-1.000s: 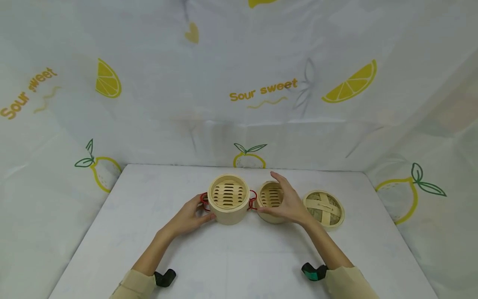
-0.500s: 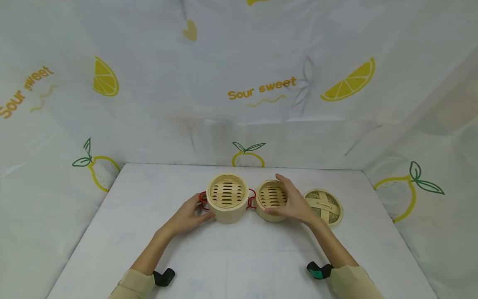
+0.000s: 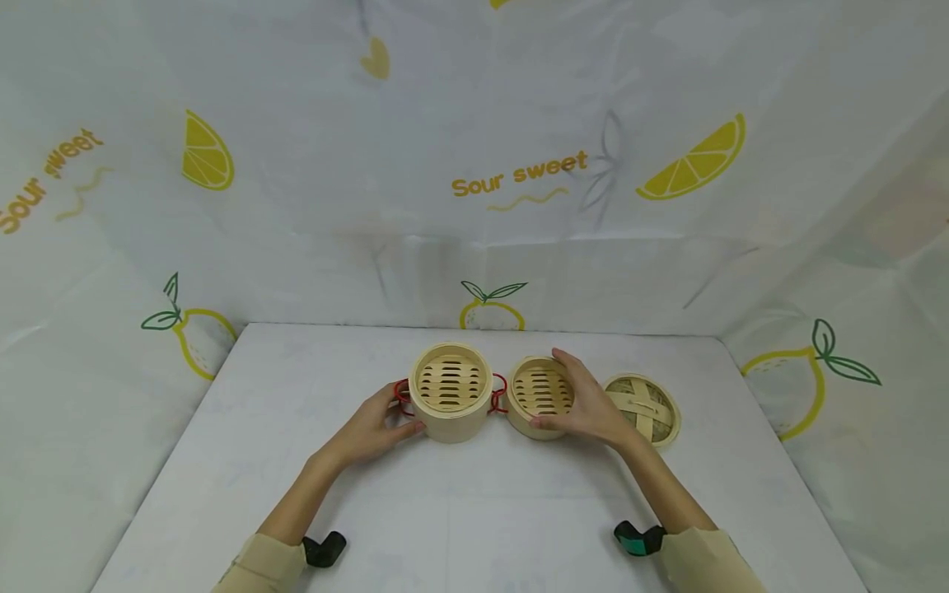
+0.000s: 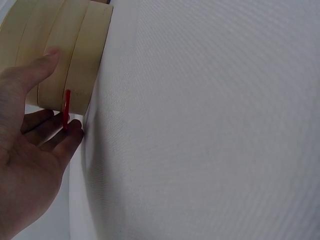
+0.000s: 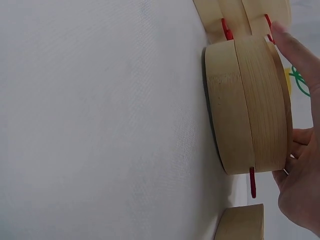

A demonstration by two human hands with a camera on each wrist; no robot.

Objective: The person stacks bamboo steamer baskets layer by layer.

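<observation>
Bamboo things sit in a row on the white table (image 3: 245, 461). On the left side, the left hand (image 3: 371, 428) holds the tall steamer basket (image 3: 451, 394), thumb on its wall and fingers curled by the red handle (image 3: 401, 398). Just beside it is the small steamer tray (image 3: 539, 395). The right hand (image 3: 586, 405) grips this tray, fingers bent over its rim. Near the tray, farthest right, lies the woven lid (image 3: 645, 409), flat on the table.

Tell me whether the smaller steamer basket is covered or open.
Open. The smaller steamer basket shows its bare slatted floor, and the woven lid lies on the table beside it.
</observation>
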